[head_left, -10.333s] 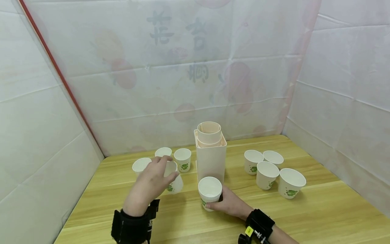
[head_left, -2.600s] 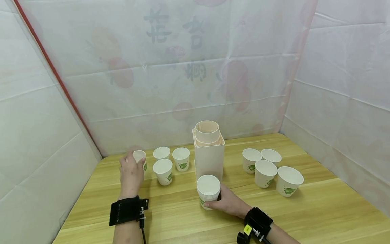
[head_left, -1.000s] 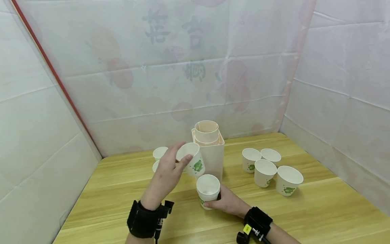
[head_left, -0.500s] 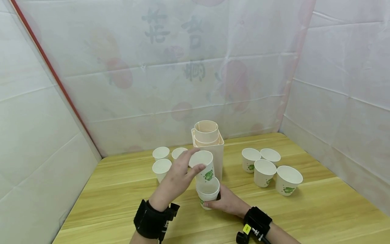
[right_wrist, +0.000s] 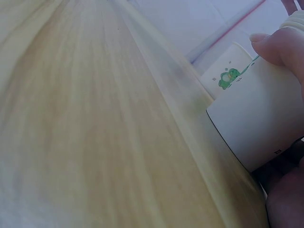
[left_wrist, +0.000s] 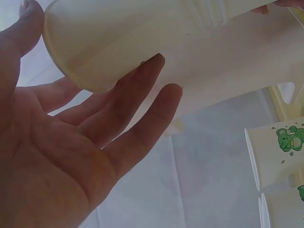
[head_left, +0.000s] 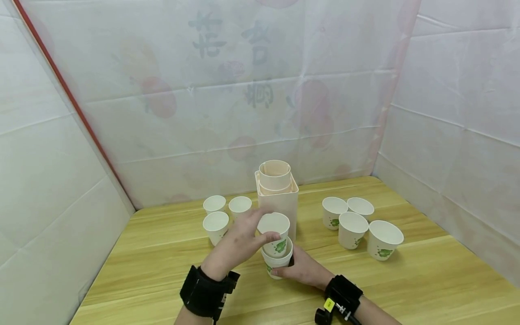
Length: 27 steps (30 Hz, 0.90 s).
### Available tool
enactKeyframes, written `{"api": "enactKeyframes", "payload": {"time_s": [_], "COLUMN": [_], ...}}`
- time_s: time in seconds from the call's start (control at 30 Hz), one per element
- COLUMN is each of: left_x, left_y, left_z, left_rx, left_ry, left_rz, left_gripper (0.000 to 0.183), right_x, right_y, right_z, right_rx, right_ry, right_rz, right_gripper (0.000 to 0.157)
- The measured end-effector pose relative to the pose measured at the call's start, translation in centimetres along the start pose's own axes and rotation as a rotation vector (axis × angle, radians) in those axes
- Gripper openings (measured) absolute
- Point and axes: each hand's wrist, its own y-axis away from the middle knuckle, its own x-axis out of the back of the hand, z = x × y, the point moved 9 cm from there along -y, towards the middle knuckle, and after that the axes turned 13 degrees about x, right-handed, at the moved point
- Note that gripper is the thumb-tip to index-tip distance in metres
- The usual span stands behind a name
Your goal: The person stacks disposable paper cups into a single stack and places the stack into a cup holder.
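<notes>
In the head view my left hand point(head_left: 239, 239) holds a white paper cup point(head_left: 274, 223) with a green print, thumb at its near side and fingers behind. This cup sits partway inside the top of a stack of paper cups point(head_left: 277, 262). My right hand point(head_left: 304, 270) grips that stack low down from the right, upright on the table. In the left wrist view the held cup point(left_wrist: 104, 42) lies between the thumb and long fingers. The right wrist view shows the thumb over the stack's lowest cup point(right_wrist: 256, 114), its base at the tabletop.
Behind the stack stands a cream box point(head_left: 280, 207) with a round tube point(head_left: 275, 174) in its top. Loose paper cups stand left of it, such as the nearest cup point(head_left: 215, 223), and several stand right, including a front cup point(head_left: 385, 239). White sheeting point(head_left: 203, 113) encloses the wooden table point(head_left: 154, 271).
My left hand took the far-left cup, carried it right over the stack and lowered it into the top cup. The stack shows more rims than earlier. My right hand kept its hold.
</notes>
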Motion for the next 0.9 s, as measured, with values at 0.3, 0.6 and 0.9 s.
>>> {"api": "enactKeyframes", "payload": {"time_s": [0.3, 0.6, 0.9], "left_x": [-0.8, -1.8, -3.0], "left_y": [0.2, 0.5, 0.5], "left_z": [-0.4, -0.7, -0.9], "left_rx": [0.027, 0.06, 0.066], "left_ry": [-0.046, -0.099, -0.182], "left_rz": [-0.064, -0.125, -0.154], "left_gripper": [0.057, 0.054, 0.056], "right_x": [-0.1, 0.0, 0.1], "right_y": [0.1, 0.1, 0.1], "right_z": [0.0, 0.1, 0.1], "right_rx": [-0.012, -0.007, -0.014], "right_ry": [0.0, -0.012, -0.001], "right_rz": [0.004, 0.007, 0.025], "right_gripper": [0.061, 0.062, 0.063]}}
